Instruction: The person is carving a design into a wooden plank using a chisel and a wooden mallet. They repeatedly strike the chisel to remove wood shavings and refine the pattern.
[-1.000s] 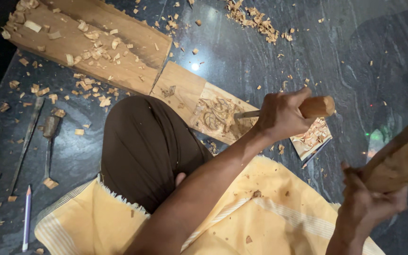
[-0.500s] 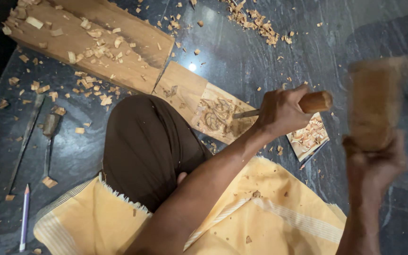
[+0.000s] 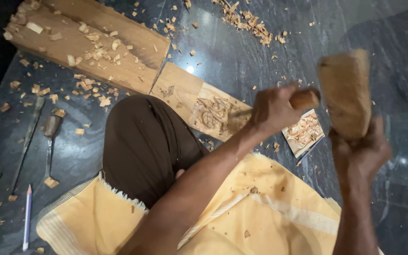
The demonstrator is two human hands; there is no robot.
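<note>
both hands are gripping tight: my left hand [image 3: 272, 111] is clenching the chisel [image 3: 303, 100] on the plank [image 3: 204, 106], my right hand [image 3: 360, 151] is wrapping the mallet [image 3: 345, 92]; carving probably half finished near the plank's right end.

A floor-level woodcarving workshop — wood chips [image 3: 247, 22] at twelve o'clock, spare chisels [image 3: 49, 137] at nine, carved plank [image 3: 199, 106] centre.

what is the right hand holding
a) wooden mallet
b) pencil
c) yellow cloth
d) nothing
a: the right hand grips a wooden mallet raised beside the chisel that the left hand holds to the board.
</note>
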